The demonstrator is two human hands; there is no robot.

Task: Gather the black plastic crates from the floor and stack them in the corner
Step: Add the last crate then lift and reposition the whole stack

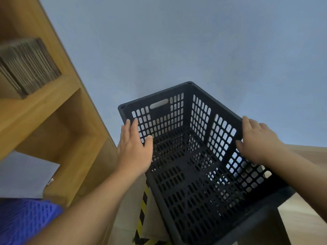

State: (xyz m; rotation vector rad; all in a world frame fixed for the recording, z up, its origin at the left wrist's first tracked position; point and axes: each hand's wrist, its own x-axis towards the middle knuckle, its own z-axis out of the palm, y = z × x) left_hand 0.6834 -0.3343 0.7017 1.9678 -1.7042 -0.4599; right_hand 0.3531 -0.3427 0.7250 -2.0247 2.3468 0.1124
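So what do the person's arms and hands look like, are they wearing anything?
Both arms are bare as far as the picture shows: no sleeves, gloves, watch or rings in view. The left hand and right hand each show fingers and a thumb, with plain forearms reaching in from the bottom.

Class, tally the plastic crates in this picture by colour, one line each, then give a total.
Black crate: 1 clearly seen, with the left hand and right hand at its sides
Blue crate: 1, partly in view
Total: 2
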